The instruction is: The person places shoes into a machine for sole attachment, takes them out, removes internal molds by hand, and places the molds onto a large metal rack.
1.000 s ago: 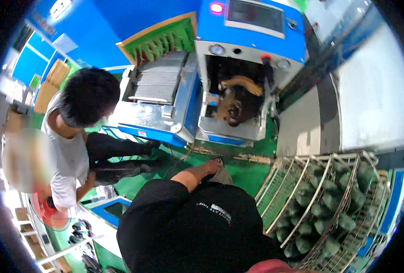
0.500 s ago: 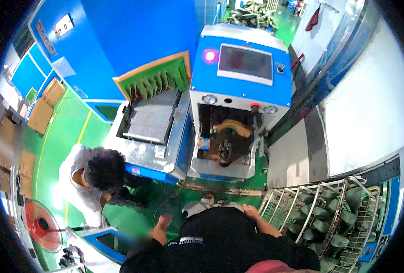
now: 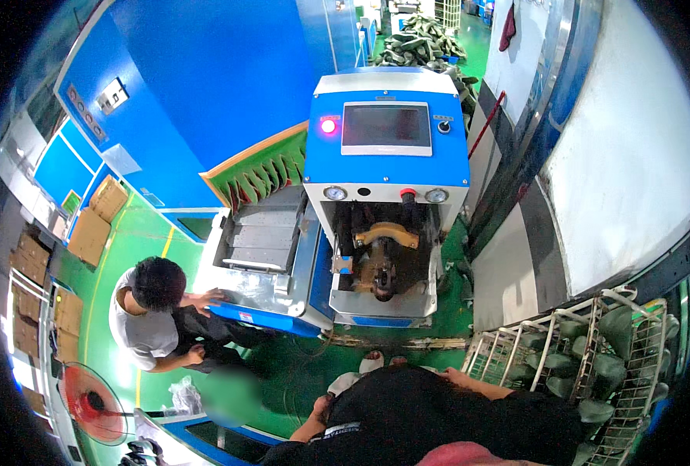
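Observation:
My left hand [image 3: 315, 418] is drawn in at the left side of my dark shirt. Its fingers look curled round a small dark thing that I cannot make out. At my right hip rests my right hand [image 3: 459, 380], its fingers partly hidden against the shirt. In front of me stands a blue and white machine [image 3: 388, 169] with a screen [image 3: 386, 129] and a lit red button [image 3: 328, 126]. Inside its open bay, a tan curved pad [image 3: 389, 233] sits above a dark upright form [image 3: 383, 281]. Both hands are apart from the machine.
A metal-topped unit [image 3: 261, 293] with a green slitted curtain [image 3: 263, 179] adjoins the machine. To its left crouches a person [image 3: 139, 326], one hand on that unit. A wire rack [image 3: 547, 349] of green shoe lasts stands right; an orange fan [image 3: 93, 400] is left.
My left hand has moved right, in against my body. The other person has raised their head and put a hand on the metal-topped unit. My view has shifted.

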`<state>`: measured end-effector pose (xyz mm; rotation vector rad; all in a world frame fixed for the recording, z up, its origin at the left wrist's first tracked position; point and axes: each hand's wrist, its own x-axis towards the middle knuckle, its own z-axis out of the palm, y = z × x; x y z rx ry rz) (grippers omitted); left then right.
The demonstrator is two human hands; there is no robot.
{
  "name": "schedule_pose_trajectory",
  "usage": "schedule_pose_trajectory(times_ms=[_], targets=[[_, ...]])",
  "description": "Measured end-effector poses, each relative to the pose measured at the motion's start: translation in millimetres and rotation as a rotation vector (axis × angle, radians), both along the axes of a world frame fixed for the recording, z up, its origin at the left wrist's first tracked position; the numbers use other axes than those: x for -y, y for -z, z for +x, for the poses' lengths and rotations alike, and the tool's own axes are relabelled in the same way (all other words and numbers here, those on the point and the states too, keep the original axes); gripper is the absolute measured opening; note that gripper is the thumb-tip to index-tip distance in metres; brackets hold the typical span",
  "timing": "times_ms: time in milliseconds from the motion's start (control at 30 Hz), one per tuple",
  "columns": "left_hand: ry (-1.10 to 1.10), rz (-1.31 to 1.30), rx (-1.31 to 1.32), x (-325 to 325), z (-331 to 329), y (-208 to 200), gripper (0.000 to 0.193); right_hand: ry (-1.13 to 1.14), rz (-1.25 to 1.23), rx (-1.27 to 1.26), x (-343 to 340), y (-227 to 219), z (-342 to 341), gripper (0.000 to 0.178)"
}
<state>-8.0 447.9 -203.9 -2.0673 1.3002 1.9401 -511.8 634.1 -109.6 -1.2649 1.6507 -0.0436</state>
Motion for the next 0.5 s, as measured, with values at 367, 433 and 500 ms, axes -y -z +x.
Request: schedule_pose_trajectory(times_ms=[367,433,500], targets=[[0.912,-0.412,0.4,-11,-10,-21,0.036,-0.061,-0.225,-0.101,24,25,4,0.03],[0.429,-0.183,0.489,-23,-11,-26,0.04,-0.199,-0.22,-0.142,36,9,2,0.029],[0.395,-0.194,0.388,-31,-13,-48,0.038,-0.365,-0.172,-0.092,28,39,-12,0.029]])
